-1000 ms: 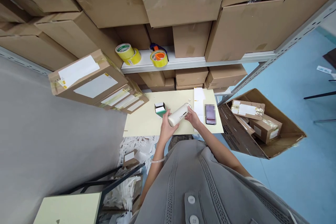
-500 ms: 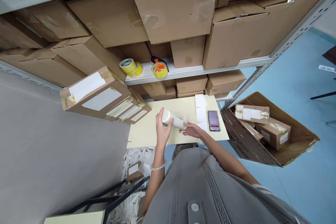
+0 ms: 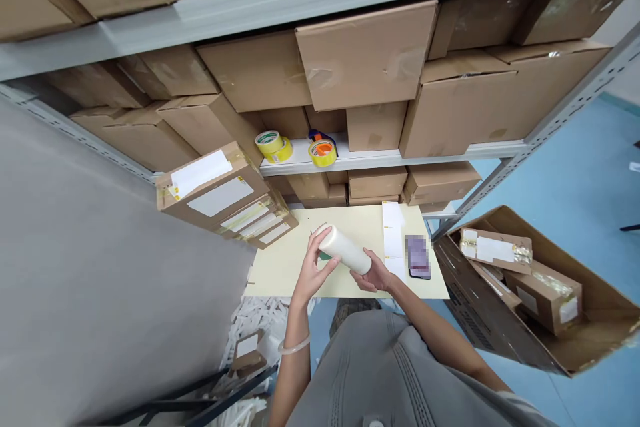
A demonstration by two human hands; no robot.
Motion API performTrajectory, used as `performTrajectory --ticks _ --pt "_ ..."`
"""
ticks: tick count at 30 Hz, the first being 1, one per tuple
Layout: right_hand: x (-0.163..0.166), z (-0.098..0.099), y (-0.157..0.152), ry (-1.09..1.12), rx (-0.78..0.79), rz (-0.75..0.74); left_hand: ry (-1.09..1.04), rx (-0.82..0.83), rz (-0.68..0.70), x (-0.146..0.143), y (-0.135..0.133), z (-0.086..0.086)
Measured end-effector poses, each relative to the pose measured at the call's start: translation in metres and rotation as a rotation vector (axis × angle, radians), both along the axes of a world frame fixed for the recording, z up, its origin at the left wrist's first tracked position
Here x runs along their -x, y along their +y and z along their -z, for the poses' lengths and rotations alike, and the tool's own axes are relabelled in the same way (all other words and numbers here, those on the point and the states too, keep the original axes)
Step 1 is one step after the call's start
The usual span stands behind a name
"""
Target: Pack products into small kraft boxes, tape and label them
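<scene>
Over the pale yellow table (image 3: 280, 273), a white cylindrical bottle (image 3: 347, 250) with a patch of green lies tilted between my two hands. My left hand (image 3: 313, 270) is curled round its upper left end, thumb on the near side. Beneath the lower right end, my right hand (image 3: 374, 275) grips it with the fingers wrapped under. Any print on the bottle is turned out of sight. To the right of my hands, a strip of white labels (image 3: 393, 233) and a phone (image 3: 418, 257) rest on the table.
Taped cartons (image 3: 225, 197) are stacked at the table's left. Yellow tape rolls (image 3: 274, 147) and a tape dispenser (image 3: 323, 149) sit on the grey shelf (image 3: 370, 161) among brown boxes. A large open carton (image 3: 500, 327) holding parcels stands at the right.
The bottle has been rolled in my hands, so its dark print no longer shows. The head view has shifted, showing more of the upper shelf.
</scene>
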State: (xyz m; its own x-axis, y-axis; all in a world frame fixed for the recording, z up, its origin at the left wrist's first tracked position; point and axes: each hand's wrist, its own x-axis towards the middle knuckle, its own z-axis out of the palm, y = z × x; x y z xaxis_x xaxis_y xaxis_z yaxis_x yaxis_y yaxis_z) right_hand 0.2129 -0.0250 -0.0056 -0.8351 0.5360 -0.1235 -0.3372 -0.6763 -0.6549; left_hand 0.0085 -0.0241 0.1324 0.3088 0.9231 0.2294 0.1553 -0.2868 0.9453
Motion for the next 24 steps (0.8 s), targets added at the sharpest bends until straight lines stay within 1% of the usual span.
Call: performTrajectory --ticks 2,6,9,12,15,18,21,24 --pt "0.003 0.001 -0.001 0.029 0.022 -0.062 -0.028 0.002 -0.014 0.002 -0.003 -0.001" --pt "0.008 0.0 -0.001 0.054 0.053 -0.151 -0.128 0.003 -0.099 0.003 -0.006 0.004" --pt "0.013 -0.007 0.001 -0.017 0.075 -0.206 -0.156 -0.024 -0.143 0.0 -0.008 0.008" --pt "0.017 -0.016 0.0 -0.051 0.118 -0.212 -0.134 -0.076 -0.175 -0.004 -0.012 0.009" --pt "0.017 -0.023 -0.003 -0.037 0.103 -0.111 -0.103 -0.097 -0.229 -0.006 -0.016 0.007" --pt "0.014 -0.026 -0.007 -0.005 0.036 0.062 -0.172 -0.066 -0.328 -0.01 -0.017 0.007" --pt "0.01 -0.028 -0.008 0.007 -0.024 0.22 -0.259 0.008 -0.516 -0.015 -0.015 0.01" --pt "0.006 -0.027 -0.006 0.007 -0.051 0.315 -0.256 0.058 -0.711 -0.018 -0.013 0.016"
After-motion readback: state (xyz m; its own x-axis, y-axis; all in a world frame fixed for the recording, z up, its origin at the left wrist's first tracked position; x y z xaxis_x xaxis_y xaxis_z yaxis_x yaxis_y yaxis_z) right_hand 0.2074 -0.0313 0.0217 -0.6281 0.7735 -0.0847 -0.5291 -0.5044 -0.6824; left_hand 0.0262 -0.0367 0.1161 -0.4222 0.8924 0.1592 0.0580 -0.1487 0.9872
